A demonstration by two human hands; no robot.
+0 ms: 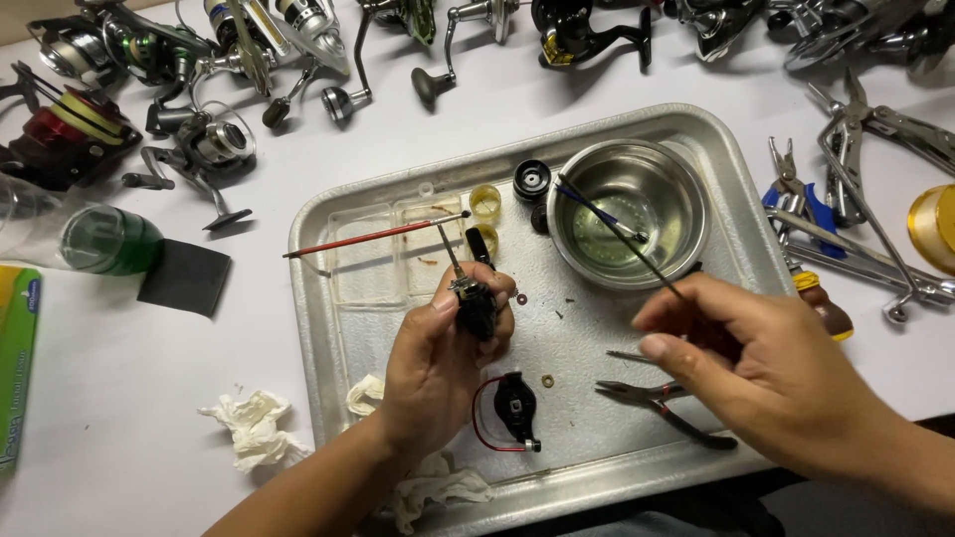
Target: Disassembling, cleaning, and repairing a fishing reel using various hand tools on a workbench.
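Note:
My left hand (pixel 435 370) grips a small black reel body (pixel 475 303) with a thin metal shaft sticking up from it, held over the metal tray (pixel 316 328). My right hand (pixel 758 360) pinches a thin dark brush (pixel 617 231) whose tip reaches into the steel bowl (pixel 676 204) at the tray's upper right. A black round reel part with a red wire loop (pixel 513 408) lies on the tray just below my left hand. Needle-nose pliers (pixel 657 400) lie under my right hand.
A red-handled brush (pixel 373 237) rests across a clear plastic dish on the tray. Small yellow caps, a black spool and washers sit near the bowl. Several fishing reels line the table's far edge. Pliers and tools lie at right, crumpled tissues (pixel 254 426) and a green bottle at left.

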